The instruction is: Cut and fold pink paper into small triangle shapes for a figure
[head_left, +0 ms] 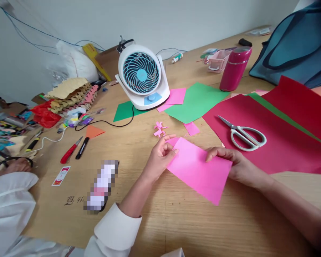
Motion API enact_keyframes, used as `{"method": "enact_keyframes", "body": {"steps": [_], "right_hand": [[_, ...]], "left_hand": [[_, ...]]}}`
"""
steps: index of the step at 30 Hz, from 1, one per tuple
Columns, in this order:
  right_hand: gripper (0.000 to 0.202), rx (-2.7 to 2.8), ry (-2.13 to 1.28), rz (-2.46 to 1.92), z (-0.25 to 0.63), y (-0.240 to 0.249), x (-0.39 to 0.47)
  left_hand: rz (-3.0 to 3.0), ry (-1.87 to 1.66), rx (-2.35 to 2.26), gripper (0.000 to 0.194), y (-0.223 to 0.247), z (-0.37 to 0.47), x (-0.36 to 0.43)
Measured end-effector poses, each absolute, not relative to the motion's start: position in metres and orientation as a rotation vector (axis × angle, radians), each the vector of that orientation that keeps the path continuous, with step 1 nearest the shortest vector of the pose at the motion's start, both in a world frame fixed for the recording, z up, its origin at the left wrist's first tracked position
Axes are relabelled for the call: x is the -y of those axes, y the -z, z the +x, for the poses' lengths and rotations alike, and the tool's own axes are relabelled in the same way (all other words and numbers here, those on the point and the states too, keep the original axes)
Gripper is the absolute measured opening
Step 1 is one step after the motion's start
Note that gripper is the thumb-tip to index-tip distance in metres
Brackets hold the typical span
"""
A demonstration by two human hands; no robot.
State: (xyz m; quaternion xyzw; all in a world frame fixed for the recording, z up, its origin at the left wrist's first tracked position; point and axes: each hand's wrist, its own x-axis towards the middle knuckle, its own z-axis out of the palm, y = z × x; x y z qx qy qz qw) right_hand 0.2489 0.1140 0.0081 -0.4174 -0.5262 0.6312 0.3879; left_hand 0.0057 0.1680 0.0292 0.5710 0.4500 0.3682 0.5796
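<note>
A rectangular sheet of pink paper (196, 169) is held above the wooden table between my two hands. My left hand (162, 157) pinches its left edge, thumb in front, where a small pink flap shows behind. At the right, my right hand (237, 166) grips the upper edge with the other fingers behind the sheet. Small pink paper cut-outs (159, 129) and a pink scrap (192, 128) lie just beyond my hands. White-handled scissors (247, 137) rest on the large dark red paper (283, 157) to the right.
A fan (141, 76) stands at the back by green paper (198, 103) and a magenta bottle (235, 69). Leftward lie a phone (101, 185), a red-handled knife (71, 150) and a black marker (82, 148). Another person's hand (14, 167) holds dark scissors at far left. A blue bag (296, 46) stands back right.
</note>
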Motion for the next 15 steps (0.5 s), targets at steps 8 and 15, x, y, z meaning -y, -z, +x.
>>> {"method": "enact_keyframes", "body": {"steps": [8, 15], "right_hand": [[0.025, 1.499, -1.593, -1.004, 0.247, 0.000, -0.112], [0.025, 1.525, -1.430, -1.066, 0.239, 0.007, -0.112]], "left_hand": [[1.413, -1.118, -1.268, 0.017, -0.011, -0.010, -0.167], [1.376, -1.029, -1.218, 0.015, -0.005, -0.013, -0.165]]}}
